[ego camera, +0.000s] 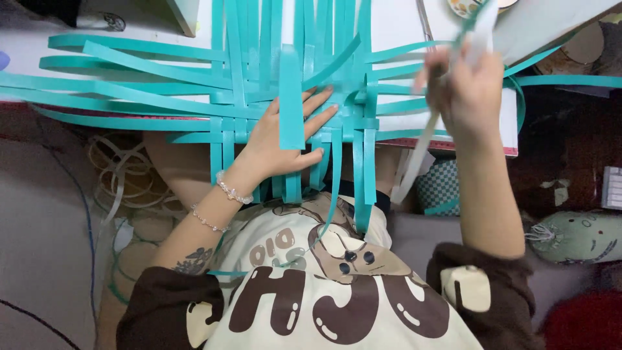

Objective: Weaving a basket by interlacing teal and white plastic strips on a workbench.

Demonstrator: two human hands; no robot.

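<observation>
We are seeing the left hand [285,139] lying flat, fingers spread open, pressing on the woven teal strips [291,110] beneath its palm and gripping nothing. To its right, the right hand [463,91] is closing around a white strip [421,146] that is running down below its fist, with a teal strip [476,19] rising above its fingers.

The person is wearing a cream top with brown bubble lettering and brown sleeves pushed up, two beaded bracelets circling the left wrist, a dark tattoo showing on the left forearm
</observation>
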